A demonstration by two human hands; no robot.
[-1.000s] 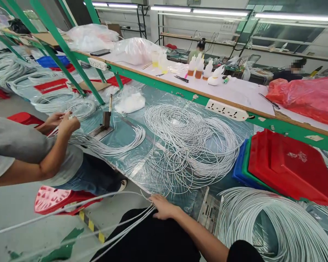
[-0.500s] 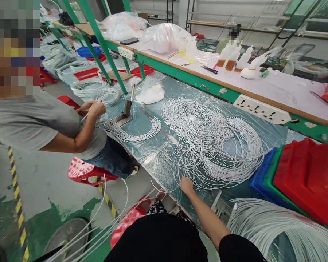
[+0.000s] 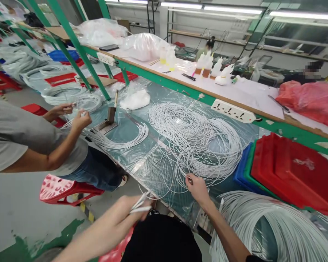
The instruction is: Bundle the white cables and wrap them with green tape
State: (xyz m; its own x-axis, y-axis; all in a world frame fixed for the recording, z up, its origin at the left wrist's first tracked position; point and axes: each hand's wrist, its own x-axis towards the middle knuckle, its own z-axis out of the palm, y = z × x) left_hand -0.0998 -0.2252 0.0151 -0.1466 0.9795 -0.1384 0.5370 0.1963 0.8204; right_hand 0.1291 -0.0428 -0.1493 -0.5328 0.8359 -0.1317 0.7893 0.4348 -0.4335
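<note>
On my feed, tube lights glow along the pale far wall, over long shelves, with dark window glass far right. Left, I see green posts slanting up from the table. Near left: grey floor, worn green patches, striped tape, a red stool.

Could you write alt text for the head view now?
A person's left hand grips white cables; the right hand is at the edge of a tangled cable heap on a table. A co-worker in grey is at left, stacked bins at right.
</note>
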